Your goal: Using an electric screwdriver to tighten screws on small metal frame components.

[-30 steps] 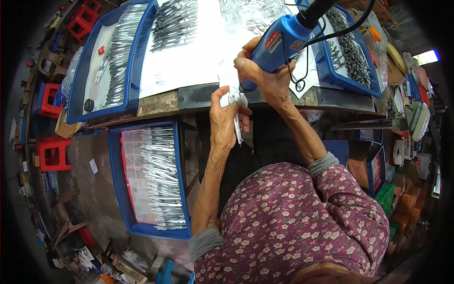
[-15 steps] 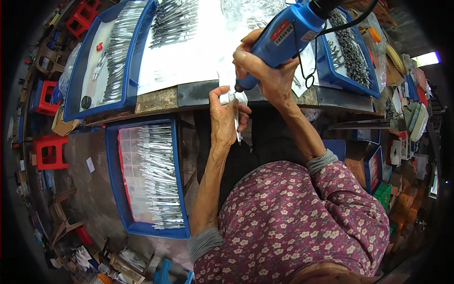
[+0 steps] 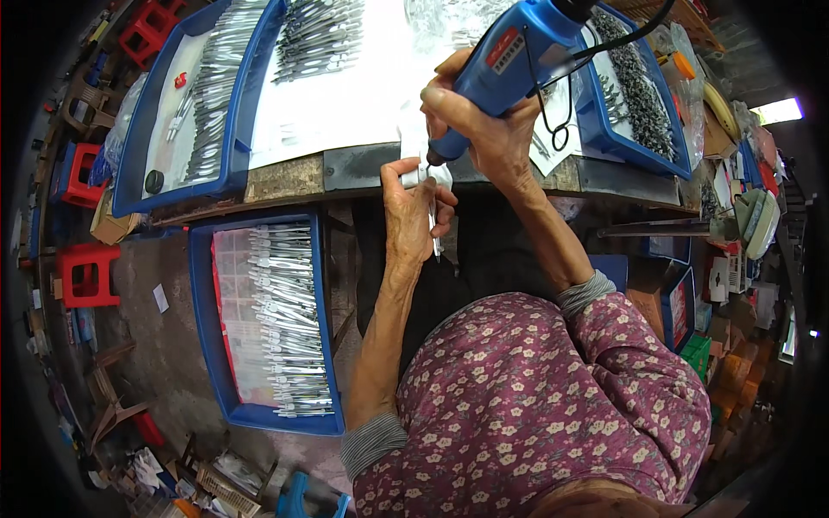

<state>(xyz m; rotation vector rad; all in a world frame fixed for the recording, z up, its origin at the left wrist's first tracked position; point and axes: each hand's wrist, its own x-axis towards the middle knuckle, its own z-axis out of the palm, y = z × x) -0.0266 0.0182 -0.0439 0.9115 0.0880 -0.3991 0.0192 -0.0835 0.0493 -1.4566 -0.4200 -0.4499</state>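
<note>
My right hand (image 3: 496, 142) is wrapped round a blue electric screwdriver (image 3: 501, 69), which slants down to the left. Its dark nose (image 3: 449, 148) and thin bit point at the work in my left hand (image 3: 406, 211), just off the bench's front edge. Those left fingers close round a slim silvery metal tool (image 3: 435, 233) whose lower end sticks out below them. Something white, like a cloth or wrap (image 3: 440, 176), lies around its upper end. Whether the bit touches the tool is too small to tell.
Blue trays of similar slim metal tools stand on the bench at left (image 3: 237, 129) and below it (image 3: 324, 345). A blue tray (image 3: 682, 160) of small dark parts sits at right. A black cord (image 3: 635, 39) trails from the screwdriver. Red stools (image 3: 89, 274) stand at far left.
My right hand and the screwdriver have shifted slightly left, and the thin bit now shows over the work. My left hand keeps its grip almost unmoved.
</note>
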